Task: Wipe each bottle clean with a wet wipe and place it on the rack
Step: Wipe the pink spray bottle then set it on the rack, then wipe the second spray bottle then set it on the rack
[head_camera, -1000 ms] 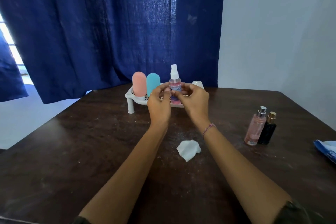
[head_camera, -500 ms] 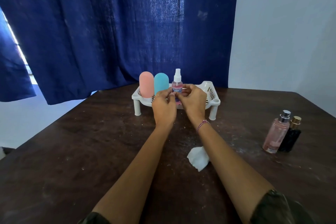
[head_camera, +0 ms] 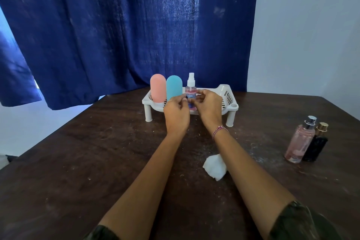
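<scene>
Standing upright in the rack (head_camera: pixel 227 94), the spray bottle (head_camera: pixel 190 88) is pinched between both hands (head_camera: pixel 191 107).

Both forearms are bare right up to near the elbows, where you can just catch the edges of dark, sort of olive-black short sleeves (head_camera: pixel 298 218) at the bottom corners. The left hand (head_camera: pixel 176 115) has a thin silver ring (head_camera: pixel 169 101) on one finger. The right hand (head_camera: pixel 209 109) has a braided pink-and-purple thread bracelet (head_camera: pixel 219 130) round the wrist.
</scene>
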Demonstrator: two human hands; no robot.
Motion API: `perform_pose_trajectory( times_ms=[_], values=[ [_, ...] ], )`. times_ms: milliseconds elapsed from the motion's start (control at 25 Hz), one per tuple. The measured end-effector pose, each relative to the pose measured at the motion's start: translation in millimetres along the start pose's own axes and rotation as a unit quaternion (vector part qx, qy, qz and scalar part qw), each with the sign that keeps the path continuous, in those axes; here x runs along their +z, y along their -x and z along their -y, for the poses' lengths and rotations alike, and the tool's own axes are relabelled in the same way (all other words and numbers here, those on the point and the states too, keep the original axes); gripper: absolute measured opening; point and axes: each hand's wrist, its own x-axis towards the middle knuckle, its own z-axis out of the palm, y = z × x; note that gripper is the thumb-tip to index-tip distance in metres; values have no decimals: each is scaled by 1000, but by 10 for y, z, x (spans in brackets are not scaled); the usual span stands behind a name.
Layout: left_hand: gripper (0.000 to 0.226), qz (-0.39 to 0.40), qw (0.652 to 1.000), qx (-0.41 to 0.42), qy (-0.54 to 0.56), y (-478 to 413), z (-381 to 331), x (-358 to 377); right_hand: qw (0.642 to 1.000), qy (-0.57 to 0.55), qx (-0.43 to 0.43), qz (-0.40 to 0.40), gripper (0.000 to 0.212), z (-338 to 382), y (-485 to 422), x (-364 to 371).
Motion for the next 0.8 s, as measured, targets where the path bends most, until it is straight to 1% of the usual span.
perform_pose_trajectory(
  times_ms=[360,560,680,800],
  values=[
    [30,2,1000,4,-3,-24,42,14,1000,15,-7,17,38,-24,-27,6],
    [32,-3,1000,14,-20,-21,41,17,997,63,-29,19,34,-7,-28,-2],
    [33,-6,999,23,-33,-25,32,13,995,90,-34,20,36,2,-34,-15],
    [32,-13,998,45,-48,-12,38,26,990,125,-62,18,37,17,0,-61]
  ],
)
